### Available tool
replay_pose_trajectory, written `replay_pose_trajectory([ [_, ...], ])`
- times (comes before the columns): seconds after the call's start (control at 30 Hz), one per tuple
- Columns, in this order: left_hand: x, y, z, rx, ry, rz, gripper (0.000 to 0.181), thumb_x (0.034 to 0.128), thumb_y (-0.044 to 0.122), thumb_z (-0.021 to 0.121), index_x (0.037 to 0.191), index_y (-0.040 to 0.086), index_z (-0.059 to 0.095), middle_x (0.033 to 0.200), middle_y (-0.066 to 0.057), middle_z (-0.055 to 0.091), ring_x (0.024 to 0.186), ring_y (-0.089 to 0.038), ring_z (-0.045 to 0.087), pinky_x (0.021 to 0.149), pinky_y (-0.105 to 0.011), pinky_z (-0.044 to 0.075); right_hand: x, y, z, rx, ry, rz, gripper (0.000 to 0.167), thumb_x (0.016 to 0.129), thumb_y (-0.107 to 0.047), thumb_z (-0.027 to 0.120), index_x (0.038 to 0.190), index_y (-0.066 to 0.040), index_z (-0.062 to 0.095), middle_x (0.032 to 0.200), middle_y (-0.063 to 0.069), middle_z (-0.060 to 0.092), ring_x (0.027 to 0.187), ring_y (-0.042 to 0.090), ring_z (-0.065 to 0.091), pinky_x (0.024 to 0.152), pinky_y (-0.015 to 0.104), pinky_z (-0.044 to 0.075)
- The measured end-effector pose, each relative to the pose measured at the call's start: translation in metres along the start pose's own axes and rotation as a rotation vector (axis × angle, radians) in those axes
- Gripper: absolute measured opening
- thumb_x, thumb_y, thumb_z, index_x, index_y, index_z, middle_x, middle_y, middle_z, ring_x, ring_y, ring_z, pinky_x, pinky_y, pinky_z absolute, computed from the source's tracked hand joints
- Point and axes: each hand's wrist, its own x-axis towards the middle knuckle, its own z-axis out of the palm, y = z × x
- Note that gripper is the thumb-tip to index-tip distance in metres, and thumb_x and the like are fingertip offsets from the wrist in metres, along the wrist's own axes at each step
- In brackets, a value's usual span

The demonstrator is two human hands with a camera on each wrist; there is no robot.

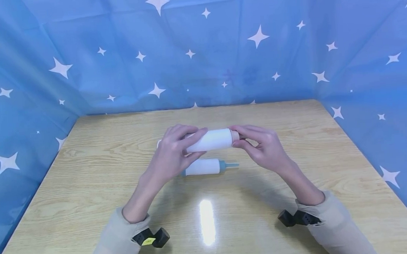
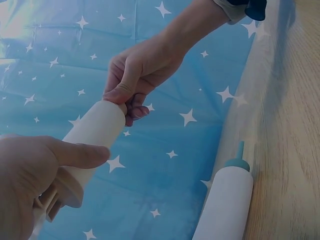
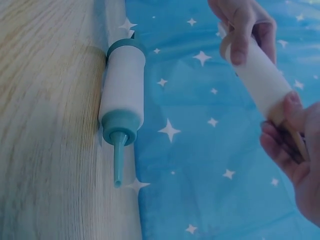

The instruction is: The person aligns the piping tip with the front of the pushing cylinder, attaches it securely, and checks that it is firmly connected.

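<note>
Above the table, my left hand (image 1: pixel 171 152) grips a white cylinder with beige ends (image 1: pixel 214 139), its thumb on the near side and fingers over the far side. The cylinder lies roughly level, pointing right. At its right end, my right hand (image 1: pixel 265 144) pinches the beige end cap (image 1: pixel 235 136) between thumb and fingers. The left wrist view shows a beige piece (image 2: pixel 70 187) under the left hand, partly hidden by the palm. Below the hands, a white bottle with teal ends (image 3: pixel 123 82) lies on its side, its thin teal nozzle (image 3: pixel 118 160) pointing right in the head view.
The wooden table (image 1: pixel 88 188) carries a bright light reflection (image 1: pixel 207 222) near its front. A blue curtain with white stars (image 1: pixel 199 65) hangs at the back and on both sides. Black wrist cameras (image 1: pixel 160 237) sit on the sleeves.
</note>
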Motion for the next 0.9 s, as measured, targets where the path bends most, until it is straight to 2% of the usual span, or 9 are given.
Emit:
replay_pose_trajectory([
  [0.13,-0.001,0.0,0.001,0.0,0.004,0.006,0.051,0.075,0.01,0.091,0.122,0.005,0.072,0.111,-0.014,0.07,0.101,-0.032,0.064,0.092,-0.05,0.051,0.0,-0.001,-0.001,-0.012,0.006,0.0,0.042,0.096,-0.032,0.068,0.114,0.005,0.073,0.1,0.015,0.075,0.085,0.025,0.072,0.075,0.014,0.053],
  [0.27,0.0,-0.001,0.0,0.004,-0.02,-0.014,0.05,0.0779,0.013,0.089,0.124,0.005,0.071,0.113,-0.015,0.069,0.102,-0.032,0.064,0.092,-0.049,0.051,0.002,-0.001,-0.001,-0.029,0.017,-0.004,0.047,0.096,-0.038,0.064,0.114,0.005,0.073,0.1,0.015,0.075,0.083,0.024,0.071,0.076,0.014,0.052],
  [0.43,0.0,-0.006,-0.002,-0.026,-0.063,-0.055,0.054,0.0788,0.018,0.089,0.127,0.006,0.069,0.115,-0.014,0.068,0.105,-0.031,0.062,0.088,-0.044,0.053,0.002,0.001,-0.001,-0.025,0.019,-0.011,0.045,0.096,-0.036,0.065,0.115,0.004,0.072,0.101,0.015,0.074,0.085,0.023,0.07,0.078,0.015,0.053],
  [0.67,-0.002,-0.017,-0.01,-0.103,-0.063,-0.083,0.054,0.0774,0.017,0.09,0.126,0.005,0.069,0.115,-0.014,0.068,0.103,-0.028,0.063,0.08,-0.038,0.056,0.001,0.008,-0.006,-0.014,0.03,0.016,0.041,0.095,-0.031,0.068,0.115,0.005,0.072,0.104,0.016,0.074,0.088,0.016,0.07,0.073,0.015,0.054],
  [0.9,-0.005,-0.026,-0.012,-0.143,-0.115,-0.148,0.056,0.0789,0.019,0.089,0.129,0.007,0.067,0.119,-0.012,0.066,0.107,-0.027,0.062,0.088,-0.041,0.054,0.0,0.012,-0.008,0.006,0.015,0.042,0.046,0.095,-0.035,0.068,0.117,0.005,0.071,0.106,0.016,0.073,0.09,0.013,0.07,0.074,0.017,0.055],
])
